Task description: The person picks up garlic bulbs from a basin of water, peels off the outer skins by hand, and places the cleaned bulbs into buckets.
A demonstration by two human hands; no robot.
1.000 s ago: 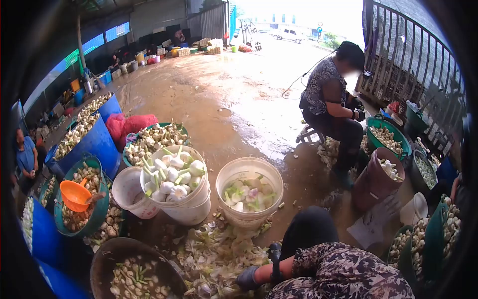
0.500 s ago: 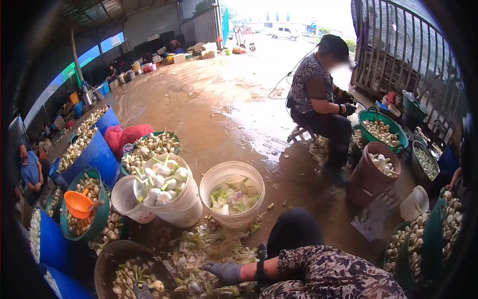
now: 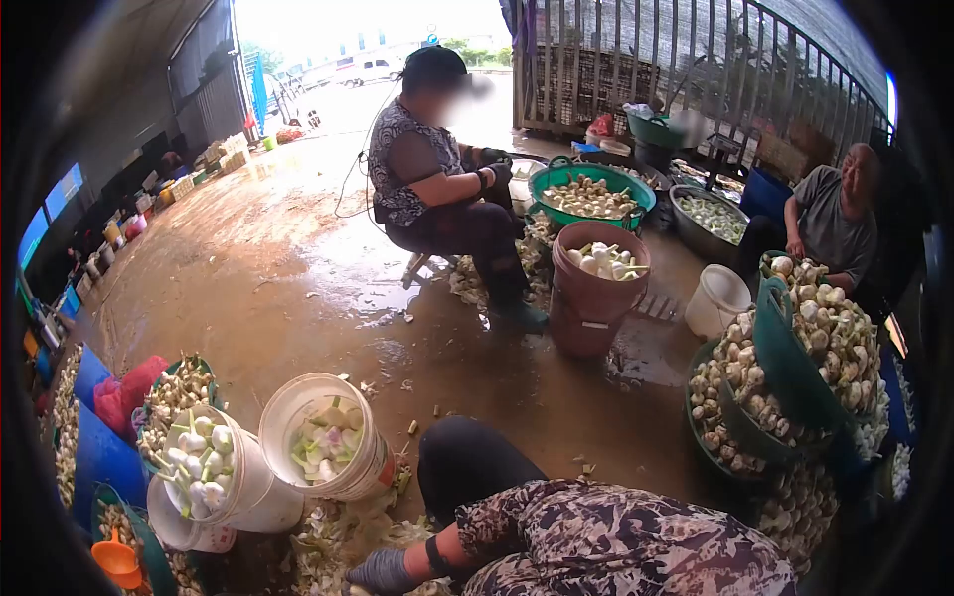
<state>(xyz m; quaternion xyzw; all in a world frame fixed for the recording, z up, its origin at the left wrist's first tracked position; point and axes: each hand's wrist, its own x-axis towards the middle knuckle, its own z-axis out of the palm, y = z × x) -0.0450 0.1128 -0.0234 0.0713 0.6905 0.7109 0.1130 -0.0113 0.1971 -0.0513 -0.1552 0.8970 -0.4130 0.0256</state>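
My right hand [image 3: 382, 572], in a dark grey glove, is low in the head view. Its fingers point left and bend down, closed together; what they hold, if anything, is hidden. A pale bit shows just under the fingertips, too little of it to name. Around the hand lies a heap of garlic leaves and skins [image 3: 333, 541]. My left hand is out of view. Beyond the heap stands a white bucket [image 3: 280, 422] with trimmed garlic and peelings inside. To its left, another white bucket [image 3: 260, 487] is heaped with white garlic bulbs [image 3: 202, 465].
A seated co-worker [image 3: 427, 149] works beside a green basin [image 3: 636, 204] of garlic. A brown bucket [image 3: 588, 313] and an empty-looking white bucket [image 3: 717, 301] stand right of centre. Another person [image 3: 840, 214] sits behind full green tubs [image 3: 785, 348]. An orange strainer [image 3: 117, 564] lies lower left.
The view has swung right, so the buckets shift left and the person at right appears. The brown tub and my left hand have left the frame. My right hand is now lower.
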